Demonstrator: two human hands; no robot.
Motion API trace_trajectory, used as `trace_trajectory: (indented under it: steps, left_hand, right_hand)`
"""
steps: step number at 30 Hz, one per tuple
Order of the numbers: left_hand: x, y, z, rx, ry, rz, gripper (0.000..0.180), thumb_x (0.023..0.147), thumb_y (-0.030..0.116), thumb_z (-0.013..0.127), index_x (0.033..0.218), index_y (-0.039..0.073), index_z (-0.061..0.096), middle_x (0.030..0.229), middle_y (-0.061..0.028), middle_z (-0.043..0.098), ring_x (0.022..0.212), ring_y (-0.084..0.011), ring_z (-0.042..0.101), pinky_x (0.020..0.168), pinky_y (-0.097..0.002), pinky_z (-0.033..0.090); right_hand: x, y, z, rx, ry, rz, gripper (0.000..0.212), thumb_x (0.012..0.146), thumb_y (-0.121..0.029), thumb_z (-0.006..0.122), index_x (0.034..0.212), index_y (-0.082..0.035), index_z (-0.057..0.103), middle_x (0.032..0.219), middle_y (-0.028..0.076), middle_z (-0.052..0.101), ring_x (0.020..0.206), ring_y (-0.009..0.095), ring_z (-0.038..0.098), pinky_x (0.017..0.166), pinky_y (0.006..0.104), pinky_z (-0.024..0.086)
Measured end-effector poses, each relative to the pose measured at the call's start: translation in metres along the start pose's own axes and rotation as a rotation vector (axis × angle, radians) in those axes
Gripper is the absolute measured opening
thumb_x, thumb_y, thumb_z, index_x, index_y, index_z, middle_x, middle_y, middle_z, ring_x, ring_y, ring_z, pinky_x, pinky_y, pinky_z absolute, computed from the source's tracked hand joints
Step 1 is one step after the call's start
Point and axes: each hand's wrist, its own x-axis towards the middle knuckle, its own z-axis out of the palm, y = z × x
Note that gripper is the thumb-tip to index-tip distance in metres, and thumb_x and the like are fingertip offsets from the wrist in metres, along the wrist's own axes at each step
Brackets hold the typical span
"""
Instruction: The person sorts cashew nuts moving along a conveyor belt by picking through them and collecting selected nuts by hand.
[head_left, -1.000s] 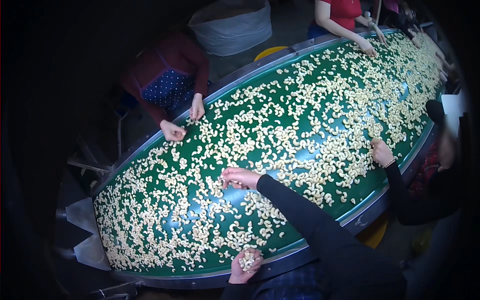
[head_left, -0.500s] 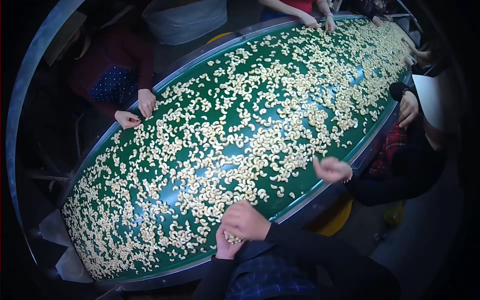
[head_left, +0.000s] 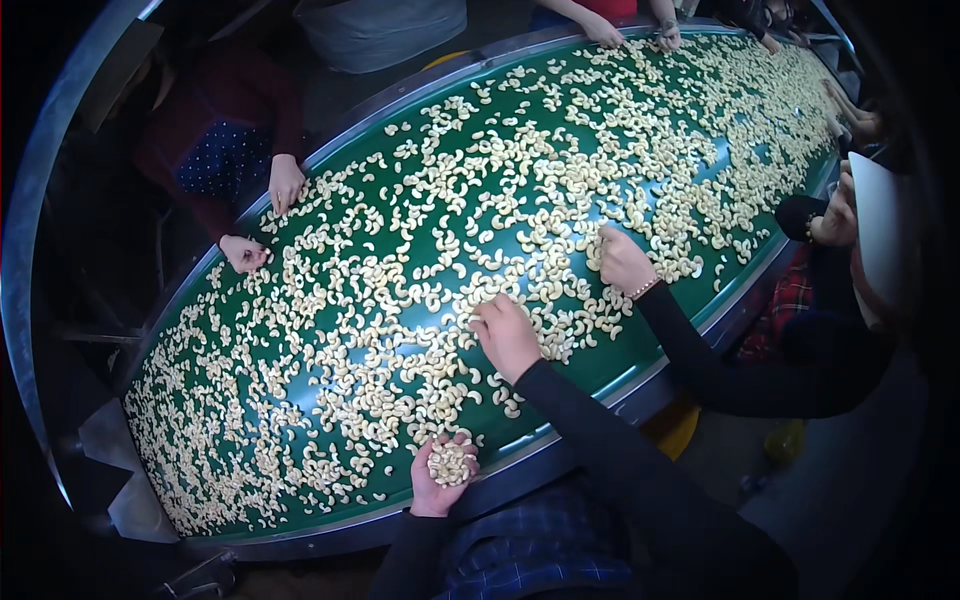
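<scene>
Cashews [head_left: 400,400] lie scattered thickly over a long green conveyor belt [head_left: 615,365]. At its near edge my left hand [head_left: 432,492] is cupped, palm up, around a heap of cashews [head_left: 450,464]. My right hand [head_left: 510,338] reaches over the middle of the belt, fingers curled down and pinched together among the nuts. Whatever sits between those fingertips is hidden.
To my right a co-worker's braceleted hand [head_left: 625,262] reaches over the belt close to my right hand. Across it are another person's hands [head_left: 286,184]. More people work at the far end. A metal rim [head_left: 480,485] edges the belt; metal plates [head_left: 140,515] stand at lower left.
My right hand has moved from above my left palm out to the middle of the belt, uncovering the cashews held there. The co-worker's braceleted hand has reached farther over the belt.
</scene>
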Motion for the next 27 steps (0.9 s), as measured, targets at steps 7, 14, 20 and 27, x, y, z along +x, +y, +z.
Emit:
trace_trajectory:
  steps: [7,14,20,27]
  left_hand:
    - [0.018,-0.034,0.010,-0.042,-0.003,0.068,0.022,0.096,0.028,0.051,0.096,0.007,0.058,0.107,-0.0093,0.049,0.097,-0.0253,0.048,0.081,-0.0384,0.049]
    - [0.037,-0.061,0.016,-0.035,-0.010,0.055,0.023,0.097,0.030,0.051,0.095,0.008,0.058,0.104,-0.0082,0.050,0.095,-0.0236,0.047,0.080,-0.0367,0.048]
    - [0.066,-0.092,0.031,-0.022,0.039,0.058,0.022,0.097,0.029,0.050,0.096,0.008,0.058,0.102,-0.0076,0.050,0.094,-0.0230,0.048,0.079,-0.0360,0.048]
    - [0.088,-0.118,0.034,-0.035,0.002,0.043,0.023,0.096,0.029,0.053,0.098,0.007,0.058,0.103,-0.0091,0.051,0.096,-0.0245,0.049,0.081,-0.0375,0.049]
  right_hand:
    - [0.012,0.027,-0.033,0.436,-0.365,0.203,0.015,0.081,-0.016,0.071,0.083,-0.004,0.063,0.077,0.007,0.058,0.072,0.021,0.059,0.065,0.0320,0.049]
    - [0.056,0.063,-0.099,0.296,-0.214,0.411,0.011,0.084,-0.017,0.068,0.087,-0.007,0.064,0.058,0.004,0.056,0.060,0.016,0.060,0.058,0.0299,0.047]
    - [0.076,0.092,-0.076,0.089,-0.053,0.212,0.013,0.083,-0.022,0.069,0.086,-0.009,0.066,0.076,0.010,0.066,0.070,0.031,0.064,0.064,0.0410,0.050]
    - [0.087,0.073,-0.037,0.011,-0.374,0.048,0.017,0.077,-0.023,0.070,0.084,-0.008,0.070,0.074,0.010,0.067,0.071,0.029,0.066,0.066,0.0411,0.053]
